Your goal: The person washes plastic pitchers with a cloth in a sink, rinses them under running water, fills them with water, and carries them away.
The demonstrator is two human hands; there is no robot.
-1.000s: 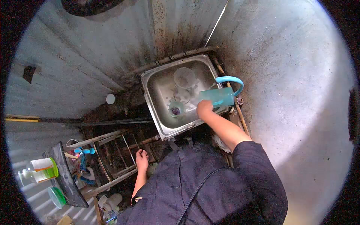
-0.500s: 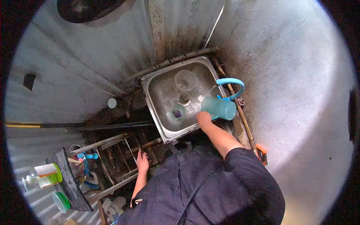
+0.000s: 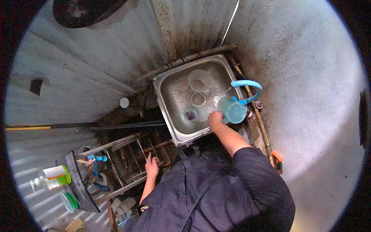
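My right hand point(image 3: 215, 119) is closed at the handle side of a translucent teal pitcher point(image 3: 235, 112). The pitcher is tipped over the right front corner of the steel sink point(image 3: 164, 110), its round end turned up toward me. Inside the sink a clear plastic cup point(image 3: 198, 80) lies near the back, and a greenish cup point(image 3: 191, 113) with something dark in it sits toward the front, beside the drain point(image 3: 198, 99). Away to the left, my left hand point(image 3: 152, 166) hangs over a slatted rack point(image 3: 127, 162), empty, with its fingers apart.
A light-blue faucet point(image 3: 251, 86) curves over the sink's right edge, close to the pitcher. At lower left, a small dark shelf point(image 3: 79, 181) carries a bottle of yellow-green liquid point(image 3: 57, 178) and a green-and-clear tub point(image 3: 69, 202). Metal walls enclose the corner.
The pitcher has turned so its round end faces me more and it looks shorter. Water around the drain has thinned, baring the drain ring. The left hand's fingers have spread. The view has shifted slightly.
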